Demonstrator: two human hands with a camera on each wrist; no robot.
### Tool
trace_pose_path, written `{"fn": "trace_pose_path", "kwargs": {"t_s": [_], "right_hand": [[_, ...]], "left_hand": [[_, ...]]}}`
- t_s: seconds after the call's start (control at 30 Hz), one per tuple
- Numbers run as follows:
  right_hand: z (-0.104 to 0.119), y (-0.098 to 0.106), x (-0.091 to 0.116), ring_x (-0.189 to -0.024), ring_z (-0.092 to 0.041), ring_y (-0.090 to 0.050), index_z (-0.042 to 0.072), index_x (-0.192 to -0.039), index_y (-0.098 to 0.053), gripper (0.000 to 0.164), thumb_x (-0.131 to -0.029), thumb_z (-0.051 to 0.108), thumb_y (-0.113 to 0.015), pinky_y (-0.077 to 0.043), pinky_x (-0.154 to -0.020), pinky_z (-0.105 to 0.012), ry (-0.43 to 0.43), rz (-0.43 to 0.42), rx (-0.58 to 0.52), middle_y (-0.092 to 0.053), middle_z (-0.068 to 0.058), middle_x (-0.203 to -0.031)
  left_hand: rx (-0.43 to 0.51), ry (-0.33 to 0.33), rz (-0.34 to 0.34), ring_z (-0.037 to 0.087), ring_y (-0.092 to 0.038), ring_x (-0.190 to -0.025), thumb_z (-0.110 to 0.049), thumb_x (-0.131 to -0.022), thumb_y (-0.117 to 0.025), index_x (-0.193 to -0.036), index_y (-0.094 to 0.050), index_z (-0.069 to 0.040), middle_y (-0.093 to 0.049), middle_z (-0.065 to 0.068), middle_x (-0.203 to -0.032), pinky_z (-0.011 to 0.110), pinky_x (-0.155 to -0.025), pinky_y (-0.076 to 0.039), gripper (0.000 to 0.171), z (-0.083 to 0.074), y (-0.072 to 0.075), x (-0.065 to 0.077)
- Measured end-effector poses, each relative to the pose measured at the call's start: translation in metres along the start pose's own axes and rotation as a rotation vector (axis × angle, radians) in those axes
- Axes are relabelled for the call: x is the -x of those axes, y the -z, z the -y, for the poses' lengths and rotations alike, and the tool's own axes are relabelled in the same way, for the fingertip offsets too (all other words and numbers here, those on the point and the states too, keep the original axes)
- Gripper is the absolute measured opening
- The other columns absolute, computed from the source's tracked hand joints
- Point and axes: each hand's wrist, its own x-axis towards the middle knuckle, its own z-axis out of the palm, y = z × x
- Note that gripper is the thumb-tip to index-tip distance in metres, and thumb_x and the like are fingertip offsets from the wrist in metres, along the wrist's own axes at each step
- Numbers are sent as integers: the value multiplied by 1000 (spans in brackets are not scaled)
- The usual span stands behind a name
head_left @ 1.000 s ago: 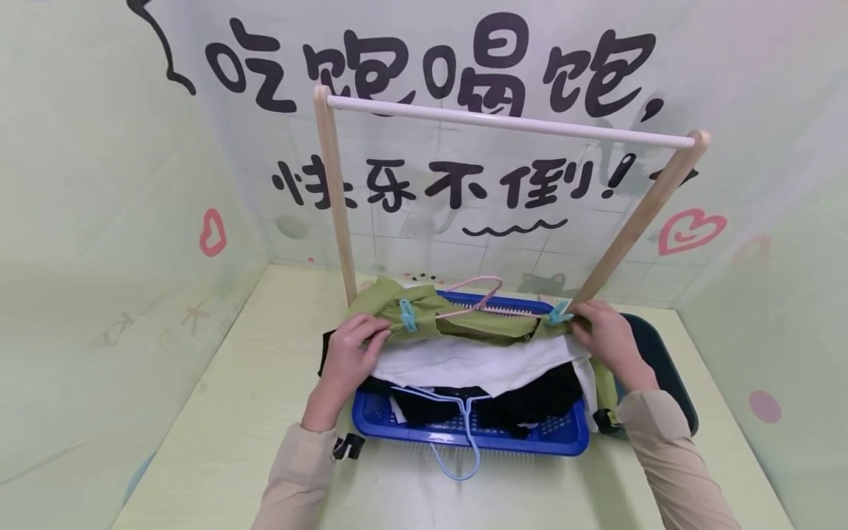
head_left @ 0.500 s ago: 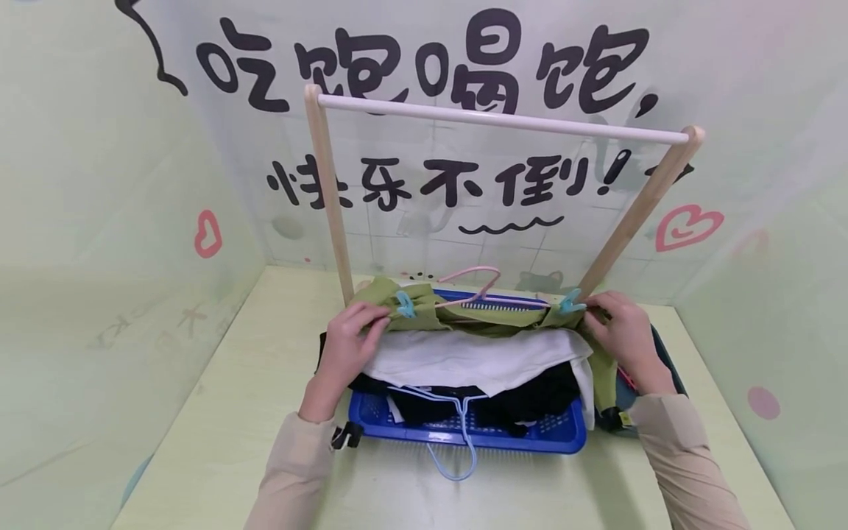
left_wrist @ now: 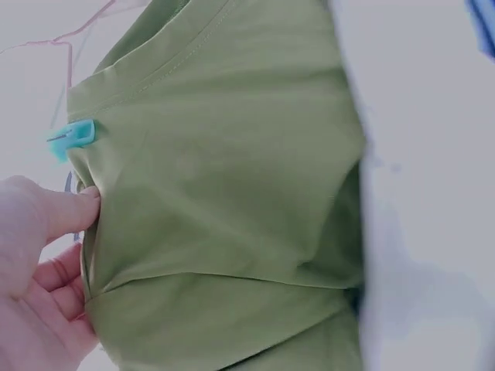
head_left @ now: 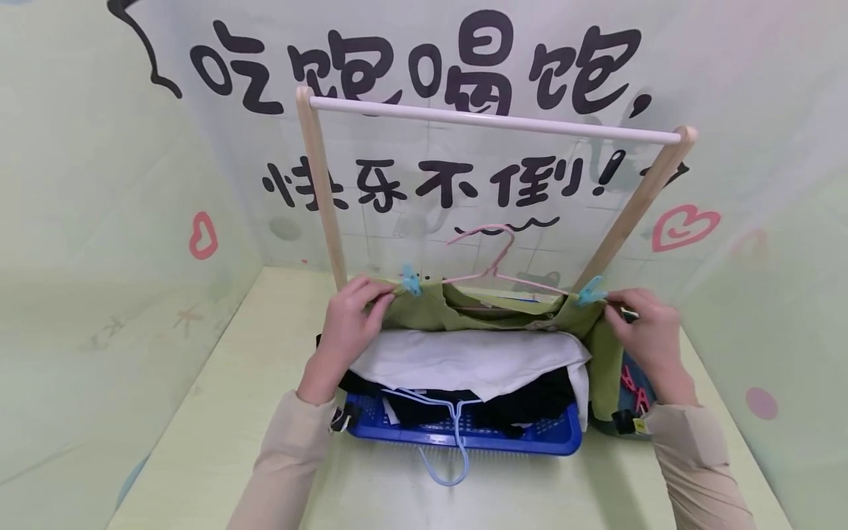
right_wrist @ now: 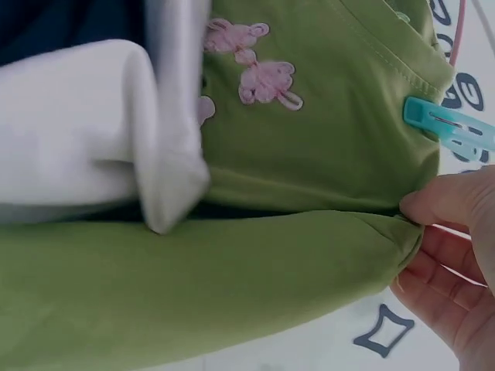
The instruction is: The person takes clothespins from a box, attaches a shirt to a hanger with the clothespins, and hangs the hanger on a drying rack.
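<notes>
a pale wall (head_left: 397, 143) with black lettering (head_left: 447, 185) behind a light tabletop (head_left: 218, 412).

the garment (left_wrist: 216, 154) is green with pink motifs (right_wrist: 267, 81), the clips (head_left: 411, 280) turquoise, the hanger (head_left: 492, 272) pink.

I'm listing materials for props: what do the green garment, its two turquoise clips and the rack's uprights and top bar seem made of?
Green garment: smooth, near-matte fabric, shown by folds and neckline stitching; fibre unclear.
Turquoise clips: probably plastic, smooth, by their even colour.
Uprights: likely wood, matte, by their tan tone.
Top bar: glossy white, coated metal or plastic; the highlight fits either.
</notes>
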Motion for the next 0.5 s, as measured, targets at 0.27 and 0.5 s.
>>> {"fn": "trace_pose_path", "kwargs": {"t_s": [0.27,0.5], "right_hand": [[1,17,-8,-68,-29,-57,-6,-83,-70,11,-73,-10,-67,-33,-76,0,-103,-109,38,-66,-20,-78],[-2,28,-20,-71,9,-51,-7,-83,-71,8,-77,-5,-66,-34,-73,0,-174,-184,46,-67,-22,-78]], "left_hand": [[7,36,39,25,-58,-69,5,-81,-66,-90,-68,7,-63,17,-81,31,-61,-51,10,-7,-10,-51],[-15,85,78,26,-57,-74,2,-83,-65,-93,-70,5,-64,16,-85,34,-66,-48,11,-9,-21,-89]]}}
